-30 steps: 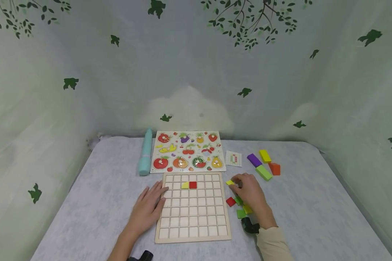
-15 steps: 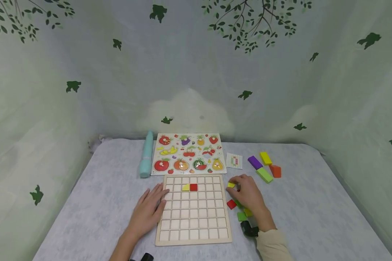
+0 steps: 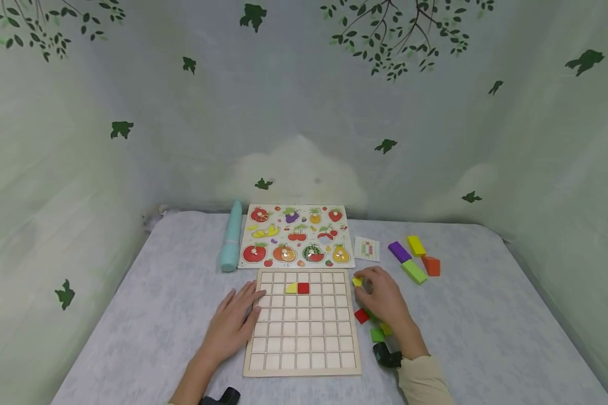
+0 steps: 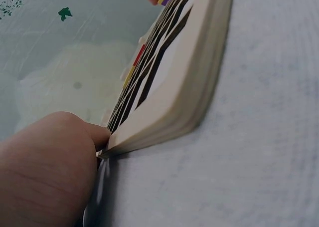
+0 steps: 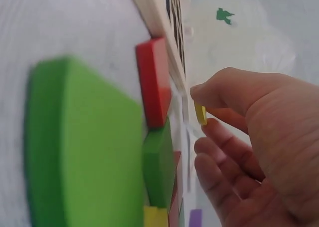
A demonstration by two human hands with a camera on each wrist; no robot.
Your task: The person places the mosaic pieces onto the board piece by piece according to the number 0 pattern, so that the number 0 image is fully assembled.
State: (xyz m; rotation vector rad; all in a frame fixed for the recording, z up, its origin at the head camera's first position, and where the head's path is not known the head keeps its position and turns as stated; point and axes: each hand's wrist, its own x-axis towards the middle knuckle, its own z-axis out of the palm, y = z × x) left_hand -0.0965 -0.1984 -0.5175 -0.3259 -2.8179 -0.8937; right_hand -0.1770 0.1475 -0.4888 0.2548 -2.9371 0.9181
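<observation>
My left hand point(image 3: 230, 323) lies with fairly straight fingers on the left edge of a wooden grid board point(image 3: 304, 360). In the left wrist view, the thumb touches the board's near corner. On the board, a yellow piece with a slanted side point(image 3: 291, 288) sits beside a red square block point(image 3: 303, 288) in the second row from the far side. My right hand point(image 3: 385, 295) pinches a small yellow block point(image 5: 201, 114) between thumb and fingertips, just off the board's upper right edge. Below that hand lie a loose red block point(image 3: 362, 316), a green block point(image 3: 377, 335) and another yellow block point(image 3: 386, 329).
Behind the board lies a fruit-picture puzzle point(image 3: 296, 236), with a teal cylinder point(image 3: 231, 239) to its left. A small pattern card point(image 3: 367, 248) is at its right. Farther right are purple point(image 3: 399, 251), yellow point(image 3: 416, 245), light green point(image 3: 414, 271) and orange point(image 3: 431, 266) blocks.
My right hand has moved slightly closer to the board, and the yellow block has turned a little between its fingertips. The left hand stays on the board's edge. The head view has shifted slightly.
</observation>
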